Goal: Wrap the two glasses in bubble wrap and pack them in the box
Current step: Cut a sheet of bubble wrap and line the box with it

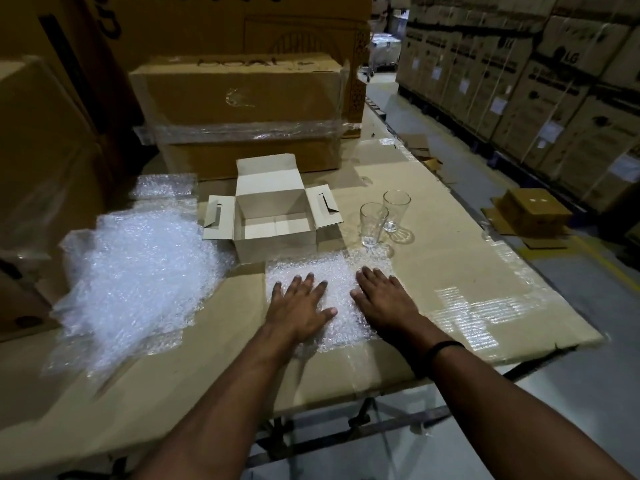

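Two unwrapped glasses, the near glass (372,225) and far glass (394,211), stand right of the open box (277,247) mid-frame, while the left hand (300,306) and right hand (382,299), flat and grasping nothing, should press the sheet (341,271) creaseless on the bench (207,341) first.

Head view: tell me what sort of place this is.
Most likely a warehouse packing station: tall stacks of brown printed cardboard cartons line a grey concrete aisle, and a cardboard-covered worktable holds a heap of clear bubble wrap.
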A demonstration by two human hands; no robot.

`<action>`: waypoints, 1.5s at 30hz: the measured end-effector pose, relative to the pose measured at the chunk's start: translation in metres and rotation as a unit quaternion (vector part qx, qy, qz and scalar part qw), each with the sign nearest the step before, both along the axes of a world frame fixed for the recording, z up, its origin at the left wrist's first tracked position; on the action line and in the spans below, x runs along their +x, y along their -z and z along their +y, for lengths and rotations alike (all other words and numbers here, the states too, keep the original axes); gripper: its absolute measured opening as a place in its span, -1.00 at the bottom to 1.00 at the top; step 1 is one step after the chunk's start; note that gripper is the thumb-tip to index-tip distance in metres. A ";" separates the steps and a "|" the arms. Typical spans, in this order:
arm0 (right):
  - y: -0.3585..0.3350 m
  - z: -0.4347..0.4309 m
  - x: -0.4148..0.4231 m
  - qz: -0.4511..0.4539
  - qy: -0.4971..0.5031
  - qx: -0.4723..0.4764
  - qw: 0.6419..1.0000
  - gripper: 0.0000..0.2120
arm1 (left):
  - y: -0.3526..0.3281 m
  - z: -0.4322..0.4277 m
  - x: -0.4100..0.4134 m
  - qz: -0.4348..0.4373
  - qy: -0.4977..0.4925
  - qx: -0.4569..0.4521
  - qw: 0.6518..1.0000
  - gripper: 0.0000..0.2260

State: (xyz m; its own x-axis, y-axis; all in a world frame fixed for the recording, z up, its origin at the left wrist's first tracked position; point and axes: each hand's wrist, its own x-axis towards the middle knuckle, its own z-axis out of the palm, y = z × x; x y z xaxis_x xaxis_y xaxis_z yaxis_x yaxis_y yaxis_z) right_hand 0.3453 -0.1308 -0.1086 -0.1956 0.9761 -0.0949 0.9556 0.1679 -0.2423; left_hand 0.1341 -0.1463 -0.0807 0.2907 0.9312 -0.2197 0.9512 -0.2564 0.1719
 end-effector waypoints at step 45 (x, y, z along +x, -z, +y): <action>-0.100 -0.001 -0.133 0.047 -0.055 -0.101 0.992 -0.57 | 0.028 -0.015 -0.121 -0.075 -0.014 0.042 0.996 -0.24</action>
State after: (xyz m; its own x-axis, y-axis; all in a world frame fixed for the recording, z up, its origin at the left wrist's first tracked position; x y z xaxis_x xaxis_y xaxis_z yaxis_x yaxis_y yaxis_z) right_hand 0.2118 -0.1313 -0.0086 -0.3175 0.9111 -0.2629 0.9056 0.2091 -0.3689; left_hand 0.0134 -0.1614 -0.1083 0.2874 0.9529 -0.0971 0.9234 -0.2487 0.2924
